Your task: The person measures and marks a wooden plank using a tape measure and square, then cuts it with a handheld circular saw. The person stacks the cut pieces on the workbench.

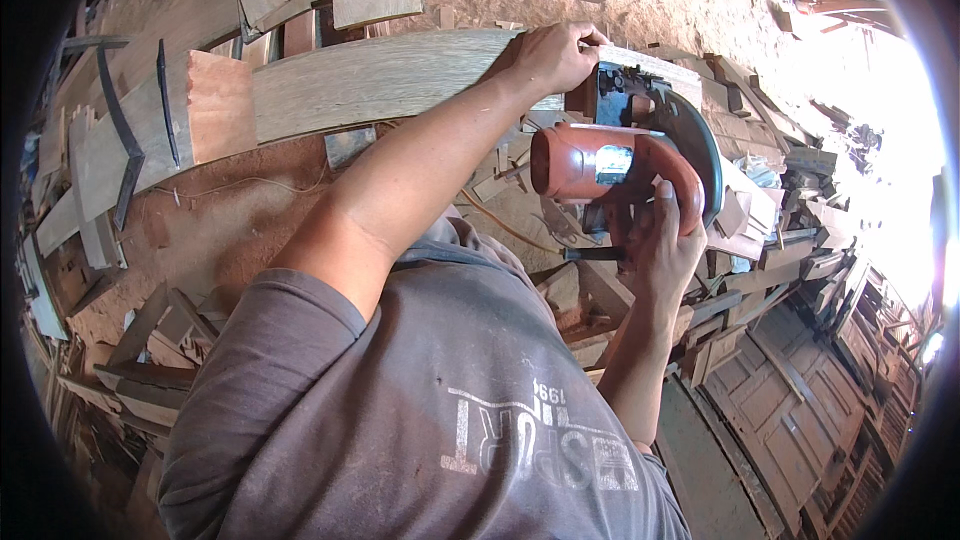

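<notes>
Two hands, apart: right hand clamped on circular saw near the right end of plank; left hand over plank, grip unclear. Advised: keep saw flat, left hand clear.

head view | left fisheye | faces down | near, above shirt

Red circular saw on plank
</notes>
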Demonstrator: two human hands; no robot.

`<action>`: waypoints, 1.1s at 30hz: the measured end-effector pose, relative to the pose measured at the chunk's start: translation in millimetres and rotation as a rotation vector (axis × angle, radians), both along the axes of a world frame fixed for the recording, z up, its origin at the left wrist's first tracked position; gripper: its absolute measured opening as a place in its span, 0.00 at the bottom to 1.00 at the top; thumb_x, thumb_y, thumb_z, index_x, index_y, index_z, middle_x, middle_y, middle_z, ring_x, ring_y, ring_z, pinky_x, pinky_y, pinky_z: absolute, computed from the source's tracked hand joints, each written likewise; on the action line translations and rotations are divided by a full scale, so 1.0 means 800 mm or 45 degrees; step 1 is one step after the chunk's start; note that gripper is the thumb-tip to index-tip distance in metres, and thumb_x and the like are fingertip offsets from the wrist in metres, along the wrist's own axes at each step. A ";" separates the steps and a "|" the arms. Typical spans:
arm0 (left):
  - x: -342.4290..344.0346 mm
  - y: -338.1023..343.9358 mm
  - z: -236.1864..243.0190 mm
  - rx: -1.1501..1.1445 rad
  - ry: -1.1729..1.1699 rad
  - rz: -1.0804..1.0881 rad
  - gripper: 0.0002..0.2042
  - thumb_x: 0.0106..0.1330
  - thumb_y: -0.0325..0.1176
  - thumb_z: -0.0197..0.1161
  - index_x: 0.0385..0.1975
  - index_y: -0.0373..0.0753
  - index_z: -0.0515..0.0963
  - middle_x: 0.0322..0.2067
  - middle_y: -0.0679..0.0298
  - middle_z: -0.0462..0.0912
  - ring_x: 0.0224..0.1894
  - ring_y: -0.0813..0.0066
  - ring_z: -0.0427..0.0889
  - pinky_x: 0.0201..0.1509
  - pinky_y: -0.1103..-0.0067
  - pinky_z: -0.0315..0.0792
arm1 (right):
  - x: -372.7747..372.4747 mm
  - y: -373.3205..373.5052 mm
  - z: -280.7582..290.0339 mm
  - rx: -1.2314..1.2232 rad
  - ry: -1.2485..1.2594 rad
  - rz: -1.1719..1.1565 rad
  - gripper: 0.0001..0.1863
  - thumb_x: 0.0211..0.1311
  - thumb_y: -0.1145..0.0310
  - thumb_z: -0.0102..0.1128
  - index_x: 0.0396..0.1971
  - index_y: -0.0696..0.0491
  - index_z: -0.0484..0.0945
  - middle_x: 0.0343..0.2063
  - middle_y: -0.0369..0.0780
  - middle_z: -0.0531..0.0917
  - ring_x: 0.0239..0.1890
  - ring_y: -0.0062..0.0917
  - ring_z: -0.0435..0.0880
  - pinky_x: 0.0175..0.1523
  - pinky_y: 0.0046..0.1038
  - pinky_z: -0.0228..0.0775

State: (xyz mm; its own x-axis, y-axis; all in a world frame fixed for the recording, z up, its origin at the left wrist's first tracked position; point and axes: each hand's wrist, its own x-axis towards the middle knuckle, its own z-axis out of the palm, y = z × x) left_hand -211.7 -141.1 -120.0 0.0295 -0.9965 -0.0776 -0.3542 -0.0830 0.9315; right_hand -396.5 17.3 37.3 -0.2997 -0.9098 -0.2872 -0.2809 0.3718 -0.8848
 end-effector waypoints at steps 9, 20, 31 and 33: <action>0.006 -0.006 -0.006 -0.015 0.040 -0.041 0.14 0.74 0.43 0.64 0.52 0.51 0.91 0.45 0.55 0.94 0.50 0.53 0.92 0.62 0.61 0.82 | 0.010 -0.005 0.007 0.061 -0.086 -0.051 0.14 0.82 0.59 0.65 0.49 0.55 0.84 0.22 0.28 0.76 0.22 0.10 0.73 0.25 0.19 0.67; 0.014 -0.009 -0.011 -0.035 0.120 -0.131 0.16 0.75 0.46 0.62 0.54 0.49 0.91 0.46 0.52 0.94 0.51 0.54 0.93 0.62 0.62 0.83 | 0.011 -0.010 0.008 0.060 -0.079 -0.071 0.12 0.83 0.60 0.64 0.45 0.55 0.85 0.23 0.29 0.78 0.23 0.11 0.75 0.26 0.19 0.66; 0.028 -0.023 0.005 0.164 0.081 -0.305 0.20 0.83 0.50 0.56 0.61 0.48 0.88 0.57 0.54 0.91 0.62 0.59 0.89 0.68 0.66 0.78 | 0.002 -0.019 0.003 0.071 0.039 -0.010 0.14 0.83 0.58 0.65 0.43 0.54 0.85 0.23 0.28 0.79 0.23 0.10 0.75 0.25 0.18 0.64; 0.030 -0.027 0.006 0.202 0.069 -0.322 0.21 0.83 0.51 0.56 0.62 0.48 0.88 0.58 0.53 0.91 0.62 0.58 0.88 0.69 0.65 0.77 | 0.003 -0.021 0.004 0.076 0.078 -0.001 0.14 0.83 0.57 0.65 0.43 0.54 0.85 0.22 0.27 0.79 0.23 0.10 0.74 0.26 0.18 0.63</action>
State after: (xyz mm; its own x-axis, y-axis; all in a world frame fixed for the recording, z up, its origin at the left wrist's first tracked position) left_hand -187.9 -162.9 -115.5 -0.2267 -0.9469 -0.2279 -0.3324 -0.1447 0.9320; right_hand -393.9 0.4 40.6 -0.3194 -0.8913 -0.3219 -0.3337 0.4237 -0.8421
